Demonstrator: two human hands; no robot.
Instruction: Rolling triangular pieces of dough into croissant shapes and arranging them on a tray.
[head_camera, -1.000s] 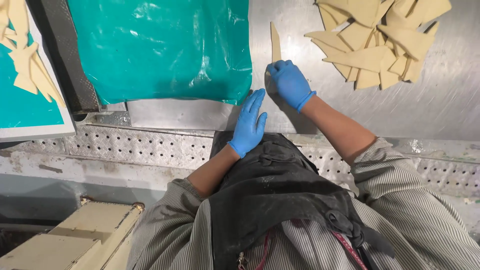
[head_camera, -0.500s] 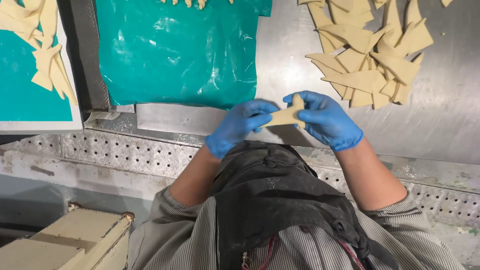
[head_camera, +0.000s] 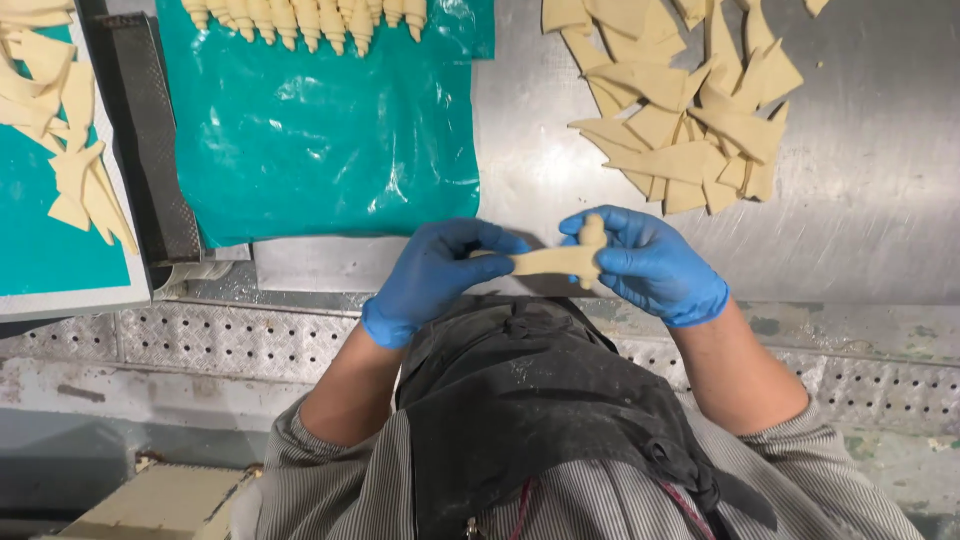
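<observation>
Both my hands wear blue gloves and hold one pale dough triangle stretched between them, just above the near edge of the steel table. My left hand pinches its narrow tip. My right hand grips the wide end, which is curling up. A heap of cut dough triangles lies on the table beyond my right hand. A row of rolled dough pieces sits at the far edge of a teal sheet.
At the far left, a second teal-lined tray carries several more dough triangles. A dark tray edge runs between the two teal sheets. A perforated metal ledge lines the table front. My dark apron fills the foreground.
A second ago my right hand pressed a dough strip flat on the table with my left hand beside it. Both hands then lifted it toward me and now hold it stretched.
</observation>
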